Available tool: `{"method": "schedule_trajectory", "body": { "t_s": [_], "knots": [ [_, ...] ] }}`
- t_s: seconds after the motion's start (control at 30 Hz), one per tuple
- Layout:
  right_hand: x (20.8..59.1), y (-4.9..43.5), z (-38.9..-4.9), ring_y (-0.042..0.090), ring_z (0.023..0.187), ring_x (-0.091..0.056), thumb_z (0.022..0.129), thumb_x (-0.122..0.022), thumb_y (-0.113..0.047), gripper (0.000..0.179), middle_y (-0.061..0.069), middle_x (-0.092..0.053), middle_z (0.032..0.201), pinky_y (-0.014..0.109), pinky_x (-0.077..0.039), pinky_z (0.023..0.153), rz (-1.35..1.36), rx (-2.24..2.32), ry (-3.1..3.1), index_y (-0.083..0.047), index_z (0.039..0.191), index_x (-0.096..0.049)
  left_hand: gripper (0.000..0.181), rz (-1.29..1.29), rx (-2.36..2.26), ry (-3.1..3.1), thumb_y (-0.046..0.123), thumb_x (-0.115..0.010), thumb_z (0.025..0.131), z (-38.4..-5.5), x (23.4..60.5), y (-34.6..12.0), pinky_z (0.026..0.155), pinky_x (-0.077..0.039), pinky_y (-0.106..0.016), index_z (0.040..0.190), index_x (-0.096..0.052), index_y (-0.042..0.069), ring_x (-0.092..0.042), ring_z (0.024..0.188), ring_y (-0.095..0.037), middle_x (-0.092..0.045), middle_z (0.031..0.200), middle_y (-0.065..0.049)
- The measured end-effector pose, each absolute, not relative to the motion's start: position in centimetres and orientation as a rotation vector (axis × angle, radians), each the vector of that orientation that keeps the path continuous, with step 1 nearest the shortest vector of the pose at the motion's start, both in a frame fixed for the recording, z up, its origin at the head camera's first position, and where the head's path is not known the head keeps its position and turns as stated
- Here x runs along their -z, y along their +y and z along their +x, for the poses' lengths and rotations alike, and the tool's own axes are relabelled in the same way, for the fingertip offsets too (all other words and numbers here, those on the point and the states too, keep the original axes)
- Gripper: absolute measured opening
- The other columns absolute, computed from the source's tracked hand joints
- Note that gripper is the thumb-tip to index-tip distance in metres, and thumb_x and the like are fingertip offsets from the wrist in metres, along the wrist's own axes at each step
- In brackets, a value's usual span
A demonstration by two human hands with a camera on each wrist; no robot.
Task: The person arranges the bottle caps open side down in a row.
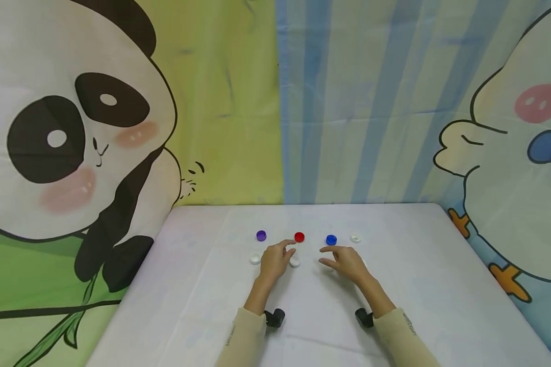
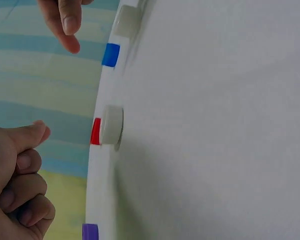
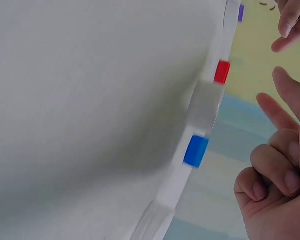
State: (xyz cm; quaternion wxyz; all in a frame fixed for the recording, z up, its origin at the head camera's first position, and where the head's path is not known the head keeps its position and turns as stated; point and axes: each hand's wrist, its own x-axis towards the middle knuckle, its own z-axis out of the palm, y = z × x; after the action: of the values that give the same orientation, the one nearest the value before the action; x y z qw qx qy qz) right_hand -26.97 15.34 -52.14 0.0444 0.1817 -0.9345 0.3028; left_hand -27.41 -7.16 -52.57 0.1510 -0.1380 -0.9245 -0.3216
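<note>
My left hand (image 1: 274, 261) hovers over the white table, thumb and forefinger stretched out and the other fingers curled in. Nothing shows between its fingertips. Just past its forefinger lies a red bottle cap (image 1: 299, 237), and beside its thumb a white cap (image 1: 295, 262). My right hand (image 1: 349, 263) is also raised over the table, its thumb and forefinger spread apart with nothing between them. Beyond that forefinger sits a blue cap (image 1: 331, 239). Another white cap (image 1: 330, 269) is mostly hidden below the right hand. In the right wrist view, its remaining fingers (image 3: 275, 162) are folded toward the palm.
A purple cap (image 1: 261, 235) lies at the left of the back row, with a white cap (image 1: 255, 259) in front of it. At the back right is one more white cap (image 1: 355, 238). Behind the white table (image 1: 202, 306) hangs a cartoon-printed cloth (image 1: 229, 127).
</note>
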Motion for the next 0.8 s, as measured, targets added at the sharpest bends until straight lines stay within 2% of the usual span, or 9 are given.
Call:
{"method": "schedule_trajectory", "body": {
  "t_s": [0.1, 0.23, 0.53, 0.67, 0.8],
  "knots": [
    [52.0, 14.1, -27.0, 0.008, 0.048, -0.035, 0.079, -0.066, -0.038, 0.033, -0.006, -0.04, 0.05, 0.022, -0.029, 0.045, 0.545, -0.915, -2.848, -0.016, 0.104, -0.067, 0.021, -0.375, 0.96, -2.701, 0.023, -0.064, 0.083, -27.6, 52.4, -8.3, 0.04, -0.028, -0.018, 0.104, -0.066, 0.018, -0.035, 0.045, -0.004, -0.043, 0.054, 0.007],
    [52.1, 12.2, -26.9, 0.008, 0.049, -0.037, 0.077, -0.069, -0.035, 0.032, -0.004, -0.047, 0.053, 0.022, -0.031, 0.045, 0.514, -0.866, -2.864, -0.014, 0.101, -0.068, 0.025, -0.369, 0.973, -2.802, 0.024, -0.068, 0.079, -27.6, 52.4, -9.1, 0.042, -0.031, -0.02, 0.103, -0.068, 0.018, -0.037, 0.047, -0.005, -0.046, 0.055, 0.006],
    [52.6, 9.0, -27.1, 0.01, 0.048, -0.033, 0.074, -0.072, -0.028, 0.032, -0.004, -0.041, 0.051, 0.023, -0.028, 0.043, 0.499, -0.813, -2.926, -0.01, 0.1, -0.069, 0.03, -0.421, 0.943, -2.865, 0.023, -0.075, 0.071, -27.7, 53.8, -9.1, 0.045, -0.033, -0.021, 0.1, -0.07, 0.017, -0.04, 0.051, -0.005, -0.05, 0.058, 0.007],
    [53.0, 8.7, -27.5, 0.01, 0.052, -0.037, 0.073, -0.074, -0.025, 0.03, 0.0, -0.058, 0.063, 0.024, -0.032, 0.047, 0.503, -0.82, -2.919, -0.009, 0.097, -0.069, 0.028, -0.422, 0.94, -2.853, 0.025, -0.074, 0.072, -27.7, 54.5, -9.0, 0.047, -0.035, -0.02, 0.098, -0.07, 0.017, -0.042, 0.053, -0.004, -0.055, 0.062, 0.006],
    [53.5, 8.6, -27.8, 0.01, 0.057, -0.043, 0.073, -0.074, -0.025, 0.029, 0.003, -0.067, 0.081, 0.025, -0.038, 0.053, 0.501, -0.828, -2.924, -0.008, 0.096, -0.07, 0.027, -0.414, 0.942, -2.85, 0.027, -0.074, 0.073, -27.7, 54.9, -9.0, 0.048, -0.035, -0.02, 0.098, -0.07, 0.017, -0.042, 0.053, -0.004, -0.057, 0.063, 0.006]
  ]
}}
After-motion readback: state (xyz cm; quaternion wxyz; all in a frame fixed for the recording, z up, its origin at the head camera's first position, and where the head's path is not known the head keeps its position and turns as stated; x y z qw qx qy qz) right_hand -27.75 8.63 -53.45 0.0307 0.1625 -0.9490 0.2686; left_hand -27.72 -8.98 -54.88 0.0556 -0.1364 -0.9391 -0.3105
